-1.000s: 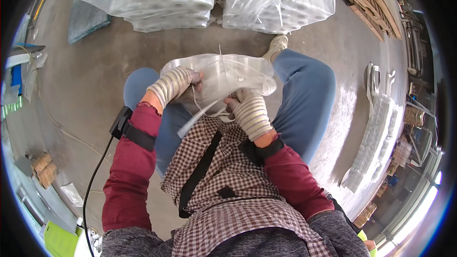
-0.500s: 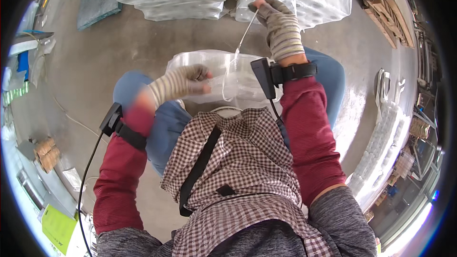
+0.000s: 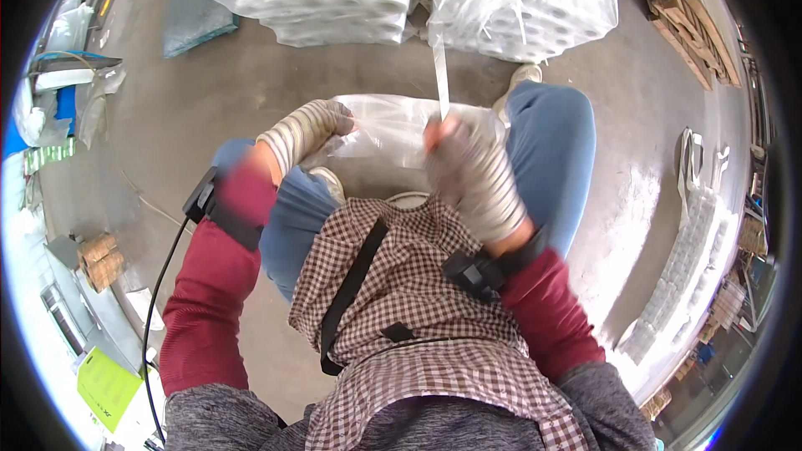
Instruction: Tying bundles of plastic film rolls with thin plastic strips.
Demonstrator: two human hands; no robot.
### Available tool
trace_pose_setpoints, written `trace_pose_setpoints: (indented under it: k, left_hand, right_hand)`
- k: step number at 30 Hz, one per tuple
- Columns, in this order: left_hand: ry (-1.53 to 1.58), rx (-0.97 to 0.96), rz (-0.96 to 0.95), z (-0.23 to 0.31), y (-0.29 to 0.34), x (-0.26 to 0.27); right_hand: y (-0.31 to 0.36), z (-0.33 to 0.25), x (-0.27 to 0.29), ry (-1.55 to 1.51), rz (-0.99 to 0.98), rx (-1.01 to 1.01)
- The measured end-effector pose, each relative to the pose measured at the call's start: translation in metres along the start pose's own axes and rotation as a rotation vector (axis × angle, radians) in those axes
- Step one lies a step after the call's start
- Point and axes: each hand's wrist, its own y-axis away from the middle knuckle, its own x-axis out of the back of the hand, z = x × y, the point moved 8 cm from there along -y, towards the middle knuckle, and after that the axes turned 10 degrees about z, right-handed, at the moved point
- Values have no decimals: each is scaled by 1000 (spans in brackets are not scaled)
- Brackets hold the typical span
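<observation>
A clear plastic bag (image 3: pixel 388 117) lies between my knees, its contents hard to make out. At its left end, my left hand (image 3: pixel 322 127), in a striped grey glove with bare fingertips, is closed on the plastic. My right hand (image 3: pixel 468 163), gloved alike and blurred, is closed around a thin white plastic strip (image 3: pixel 441 75) in front of the bag's right part. The strip rises from the fist toward a heap of loose white strips (image 3: pixel 501 0) on the far right bundle. My fist hides the strip's lower end.
Two plastic-wrapped stacks of white rolls, a left stack (image 3: pixel 334 8) and a right stack (image 3: pixel 560 25), stand at the far side. Wooden pallets (image 3: pixel 681 17) lean at the far right. A wrapped long row (image 3: pixel 672 276) lies along the right; a bluish wrapped slab (image 3: pixel 196 21) lies far left.
My right hand has come from the far bundle back toward me, drawing the strip taut. My left hand has moved slightly left and away onto the bag's end.
</observation>
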Motion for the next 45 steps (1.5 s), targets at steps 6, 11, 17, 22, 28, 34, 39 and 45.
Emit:
trace_pose_setpoints:
  k: [6,11,17,22,28,34,39,45]
  left_hand:
    - [145,-113,76,7,13,6]
    - [22,-609,138,55,89,6]
    - [-614,-831,440,25,62,8]
    - [320,-358,-197,6,16,-42]
    - [417,-279,-71,-4,9,-43]
    - [614,-392,167,15,6,-43]
    - [1137,-138,-244,17,-4,-64]
    - [1263,-138,-299,40,-11,-74]
  right_hand:
    - [-38,50,-43,693,127,564]
    - [-67,71,-44,793,94,634]
    - [-79,69,-32,472,94,254]
    - [-78,55,-37,566,-35,199]
    - [-66,41,-20,-366,151,4]
    - [69,15,52,427,597,196]
    - [162,27,67,31,669,35]
    - [170,30,44,108,647,236]
